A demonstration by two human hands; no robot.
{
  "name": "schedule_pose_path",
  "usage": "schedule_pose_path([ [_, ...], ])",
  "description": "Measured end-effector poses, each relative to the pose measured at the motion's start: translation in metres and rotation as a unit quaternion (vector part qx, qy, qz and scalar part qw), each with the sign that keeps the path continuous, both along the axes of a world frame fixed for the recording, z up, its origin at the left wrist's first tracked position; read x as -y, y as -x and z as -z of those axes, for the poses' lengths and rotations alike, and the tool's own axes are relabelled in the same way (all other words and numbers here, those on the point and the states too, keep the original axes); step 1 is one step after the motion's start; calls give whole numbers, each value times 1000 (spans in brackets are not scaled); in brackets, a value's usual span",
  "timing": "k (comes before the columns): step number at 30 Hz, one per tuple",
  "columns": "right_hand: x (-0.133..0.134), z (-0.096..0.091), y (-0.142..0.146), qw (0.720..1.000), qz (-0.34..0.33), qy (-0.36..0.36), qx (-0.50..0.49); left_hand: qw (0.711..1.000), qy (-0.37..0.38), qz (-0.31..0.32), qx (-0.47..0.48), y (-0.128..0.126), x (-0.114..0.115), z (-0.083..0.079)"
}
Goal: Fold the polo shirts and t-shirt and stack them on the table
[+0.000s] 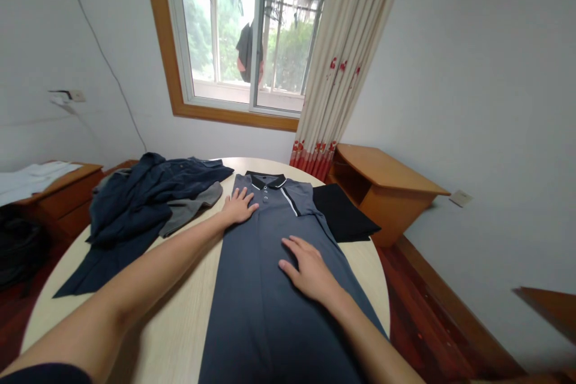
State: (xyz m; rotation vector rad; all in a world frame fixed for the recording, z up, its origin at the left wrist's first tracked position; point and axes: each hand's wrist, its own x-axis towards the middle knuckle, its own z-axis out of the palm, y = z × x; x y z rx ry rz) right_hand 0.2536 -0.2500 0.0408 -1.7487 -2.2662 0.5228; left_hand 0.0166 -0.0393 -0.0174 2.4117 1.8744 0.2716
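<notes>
A grey-blue polo shirt (265,276) with a black collar and white-and-black trim lies front up along the round table, its collar at the far end. My left hand (240,206) rests flat near the shirt's left shoulder, fingers spread. Over the middle of the shirt is my right hand (310,267), fingers apart and slightly bent, holding nothing. Whether its fingertips touch the cloth I cannot tell. The shirt's near end runs out of the bottom of the view.
On the table's left side is a heap of dark blue clothes (135,210) with a grey piece. A folded black cloth (344,213) lies right of the shirt. The pale tabletop (175,330) shows between. Beyond stand a wooden cabinet (391,174), a curtain (342,54) and a window.
</notes>
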Motion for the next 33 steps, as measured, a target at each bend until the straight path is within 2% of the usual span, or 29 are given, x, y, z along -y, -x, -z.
schedule_pose_path([
  [2, -15, 6, 3, 998, 9, 25, 62, 1000, 13, 3, 2, -1, 8, 4],
  [5, -29, 12, 10, 994, 4, 48, 94, 1000, 11, 4, 7, 3, 3, 5],
  [17, -89, 33, 33, 996, 15, -3, 92, 1000, 26, 3, -5, 25, -65, -3],
  [20, -97, 34, 36, 995, 24, -12, 95, 1000, 23, 3, -14, 25, -73, -6],
  [22, -98, 34, 38, 994, 27, -16, 102, 1000, 10, -5, -27, 22, -68, -10],
  [24, -97, 34, 38, 994, 28, -21, 107, 999, -23, -14, -36, 18, -54, -13],
  [26, -95, 36, 38, 993, 29, -29, 106, 998, -59, -1, -34, 15, -29, -12],
  [29, -94, 39, 37, 994, 28, -45, 99, 996, -67, 57, -19, 16, 27, -4],
  [33, -90, 42, 33, 994, 20, -60, 86, 992, -11, 124, 2, 30, 110, 5],
])
